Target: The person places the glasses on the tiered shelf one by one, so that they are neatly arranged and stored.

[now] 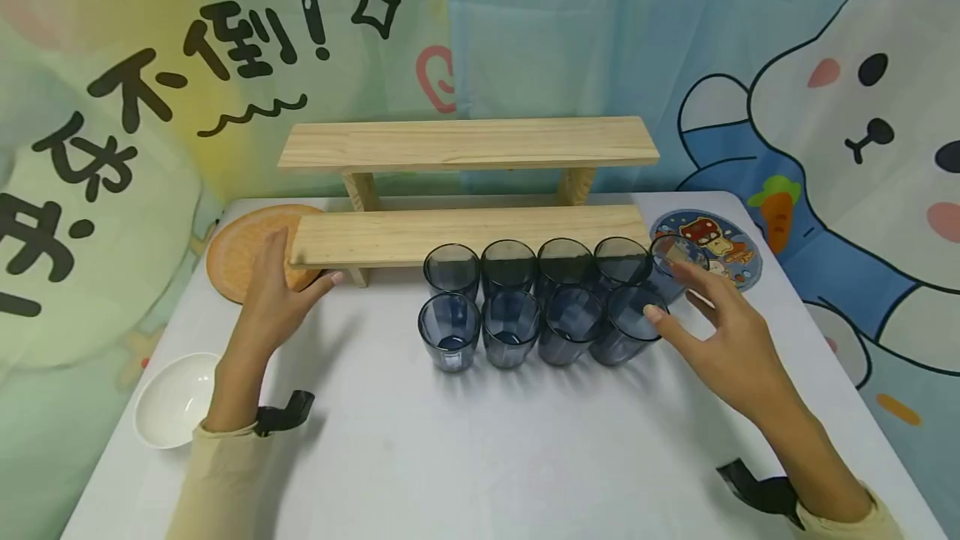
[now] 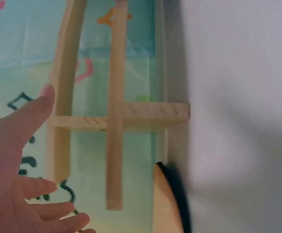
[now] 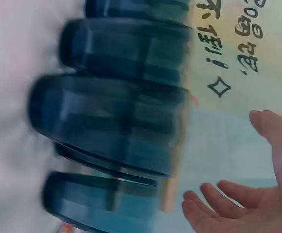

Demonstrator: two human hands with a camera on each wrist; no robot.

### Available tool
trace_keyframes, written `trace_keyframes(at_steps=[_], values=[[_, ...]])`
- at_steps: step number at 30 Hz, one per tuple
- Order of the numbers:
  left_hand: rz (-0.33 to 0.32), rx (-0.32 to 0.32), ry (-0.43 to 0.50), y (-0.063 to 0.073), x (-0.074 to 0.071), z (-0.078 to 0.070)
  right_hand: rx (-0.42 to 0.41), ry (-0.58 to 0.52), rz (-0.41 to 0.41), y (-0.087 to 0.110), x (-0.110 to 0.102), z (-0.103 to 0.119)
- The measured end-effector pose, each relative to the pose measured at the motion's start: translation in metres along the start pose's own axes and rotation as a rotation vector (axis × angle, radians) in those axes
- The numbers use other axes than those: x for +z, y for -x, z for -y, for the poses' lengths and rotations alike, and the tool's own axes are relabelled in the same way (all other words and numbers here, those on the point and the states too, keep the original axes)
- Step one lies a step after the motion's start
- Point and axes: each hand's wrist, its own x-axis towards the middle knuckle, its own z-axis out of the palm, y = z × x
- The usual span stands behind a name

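Note:
In the head view, several blue-tinted glasses (image 1: 510,327) stand upright in two rows on the table before a two-tier wooden shelf (image 1: 360,238). My right hand (image 1: 723,348) hovers at the right end of the rows, thumb and fingers spread. Beside it are the front row's end glass (image 1: 630,332) and the back row's end glass (image 1: 667,277). The right wrist view shows that hand (image 3: 272,201) apart from the glasses (image 3: 107,121). My left hand (image 1: 273,307), fingers extended, is at the lower board's left end; the left wrist view shows no object in it (image 2: 19,170).
An orange-slice-patterned round mat (image 1: 232,252) lies behind my left hand. A white bowl (image 1: 172,402) sits at the table's left edge. At the back right is a blue round mat (image 1: 738,244) with a mushroom picture. A printed curtain (image 1: 540,32) hangs behind the shelf.

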Motion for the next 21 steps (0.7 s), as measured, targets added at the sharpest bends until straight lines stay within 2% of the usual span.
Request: trace_keyframes(at_steps=[5,9,10,14,16,21], values=[[-0.003,-0.035,0.026,-0.012,0.012,0.01,0.014,-0.083,-0.007,0.008,0.014,-0.014],[0.0,-0.07,0.045,-0.019,0.02,0.022,0.032,-0.103,0.008,0.011,0.026,-0.021],[-0.003,-0.069,0.052,-0.02,0.022,0.024,0.038,-0.106,0.016,0.012,0.029,-0.022],[-0.024,0.004,0.142,-0.028,0.029,0.034,0.054,-0.118,0.04,0.014,0.038,-0.028],[-0.027,0.009,0.172,-0.03,0.032,0.037,0.055,-0.132,0.035,0.015,0.042,-0.03],[-0.022,-0.104,0.174,-0.027,0.033,0.041,0.049,-0.191,0.013,0.013,0.051,-0.038]])
